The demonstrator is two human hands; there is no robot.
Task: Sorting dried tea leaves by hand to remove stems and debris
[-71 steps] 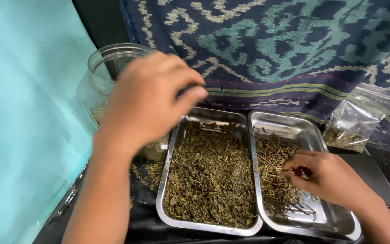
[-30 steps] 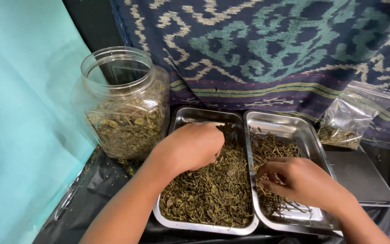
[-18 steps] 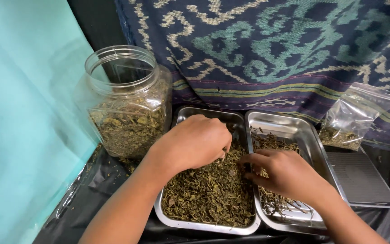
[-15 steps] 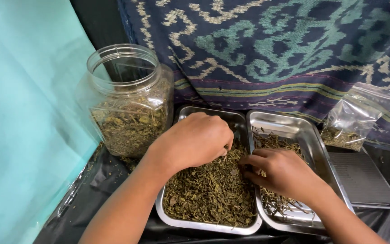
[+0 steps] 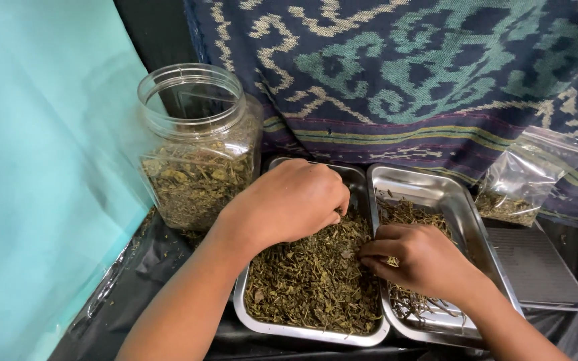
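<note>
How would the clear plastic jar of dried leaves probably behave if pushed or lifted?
The jar is lidless and roughly half full of dried leaves, so probably light. Its squarish body likely slides rather than rolls. If tipped, loose leaves would probably spill.

Jar [image 5: 199,150] blocks left; bag [image 5: 526,180] crowds right tray [image 5: 459,200]

Two metal trays [image 5: 436,194] – one jar [image 5: 199,144], one plastic bag [image 5: 530,177].

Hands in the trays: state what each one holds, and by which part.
The left hand digs its fingertips into the dried leaves; any grip is hidden. The right hand seems to pinch a small bit between fingertips.
</note>
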